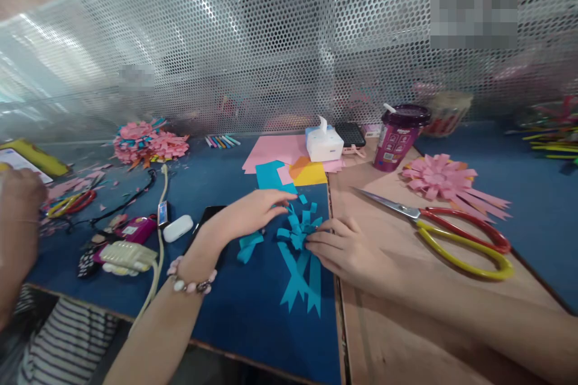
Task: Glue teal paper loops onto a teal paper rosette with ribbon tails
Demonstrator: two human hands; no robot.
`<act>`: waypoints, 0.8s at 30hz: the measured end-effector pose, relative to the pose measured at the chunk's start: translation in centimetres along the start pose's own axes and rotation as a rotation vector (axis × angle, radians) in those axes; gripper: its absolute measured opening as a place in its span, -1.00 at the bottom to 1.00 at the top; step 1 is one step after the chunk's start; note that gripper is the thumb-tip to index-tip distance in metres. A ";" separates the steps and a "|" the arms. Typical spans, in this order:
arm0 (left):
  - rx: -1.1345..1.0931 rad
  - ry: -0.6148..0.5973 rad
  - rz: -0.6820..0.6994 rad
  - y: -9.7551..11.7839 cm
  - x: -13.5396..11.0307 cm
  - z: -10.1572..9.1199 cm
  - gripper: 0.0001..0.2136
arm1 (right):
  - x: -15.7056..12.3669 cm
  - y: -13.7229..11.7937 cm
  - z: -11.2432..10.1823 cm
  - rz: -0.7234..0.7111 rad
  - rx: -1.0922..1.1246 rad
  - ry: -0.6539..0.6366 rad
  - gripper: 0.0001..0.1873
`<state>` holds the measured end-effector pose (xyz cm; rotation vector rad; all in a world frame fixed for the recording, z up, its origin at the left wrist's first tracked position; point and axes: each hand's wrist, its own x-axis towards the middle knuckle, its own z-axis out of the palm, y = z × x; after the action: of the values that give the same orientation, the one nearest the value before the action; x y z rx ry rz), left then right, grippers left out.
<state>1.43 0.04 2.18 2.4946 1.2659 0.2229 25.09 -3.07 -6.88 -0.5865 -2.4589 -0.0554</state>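
A blue paper flower (298, 233) with curled strips and long notched tails lies on the blue mat (253, 319). My right hand (345, 249) pinches its right side, fingers pressed together on the strips. My left hand (246, 213) hovers over its upper left, fingers stretched out and lightly touching a strip. A loose blue paper piece (249, 245) lies just below my left hand. A bead bracelet (192, 280) is on my left wrist.
Red-and-yellow scissors (451, 231) and a pink paper flower (445, 183) lie right on the wooden board (406, 337). A purple cup (400, 135), tissue box (324, 143), coloured sheets (289, 165), a phone (208, 216), earbud case (177, 228). Another person's hand (18, 216) is at far left. A perforated screen (271, 42) stands behind.
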 end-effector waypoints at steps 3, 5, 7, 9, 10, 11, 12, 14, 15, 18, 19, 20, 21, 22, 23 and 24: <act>0.104 0.186 -0.155 0.9 -3.1 -1.5 -0.66 | -0.1 0.0 0.1 -0.002 0.012 0.032 -0.78; 0.197 0.224 -0.252 1.2 -5.4 -1.4 -0.68 | -0.1 0.0 0.2 -0.005 0.015 0.043 -0.79; 0.233 0.199 -0.310 1.0 -7.5 -0.5 -0.68 | -0.1 0.0 0.1 -0.002 0.013 0.031 -0.79; 0.215 0.173 -0.304 0.4 -8.9 0.8 -0.67 | -0.1 0.0 0.1 0.006 0.011 0.008 -0.79; 0.199 0.149 -0.294 0.0 -9.2 1.3 -0.68 | -0.1 0.0 0.1 0.009 0.009 0.002 -0.78; 0.181 0.134 -0.287 -0.4 -9.5 1.7 -0.69 | -0.1 0.0 0.1 0.011 0.004 0.001 -0.78; 0.169 0.121 -0.280 -0.7 -9.5 2.0 -0.70 | -0.2 0.1 0.1 0.010 0.000 0.002 -0.77; 0.162 0.106 -0.272 -1.2 -9.4 2.2 -0.72 | -0.2 0.1 0.1 0.006 -0.008 0.004 -0.77; 0.165 0.096 -0.264 -1.4 -9.2 2.2 -0.73 | -0.2 0.1 0.1 0.004 -0.009 0.004 -0.77; 0.170 0.056 -0.237 -1.5 -8.7 2.2 -0.77 | -0.2 0.0 0.1 0.004 -0.001 0.006 -0.77; 0.166 0.046 -0.235 -1.6 -8.6 2.2 -0.78 | -0.2 0.0 0.1 0.006 0.003 0.003 -0.77; 0.159 0.043 -0.238 -1.6 -8.5 2.3 -0.79 | -0.1 0.0 0.0 0.010 0.005 -0.003 -0.77; 0.154 0.048 -0.247 -1.6 -8.5 2.3 -0.79 | -0.1 0.0 0.0 0.013 0.006 -0.010 -0.77; 0.150 0.060 -0.257 -1.7 -8.5 2.2 -0.78 | -0.1 -0.1 -0.1 0.016 0.006 -0.016 -0.77; 0.152 0.077 -0.266 -1.8 -8.5 2.2 -0.78 | -0.1 -0.1 -0.1 0.018 0.006 -0.021 -0.77; 0.157 0.098 -0.268 -1.8 -8.6 2.1 -0.79 | -0.1 -0.1 -0.2 0.019 0.005 -0.025 -0.77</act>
<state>-4.39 -6.34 -0.31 2.4296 1.7006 0.1883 25.19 -3.23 -6.79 -0.6119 -2.4769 -0.0344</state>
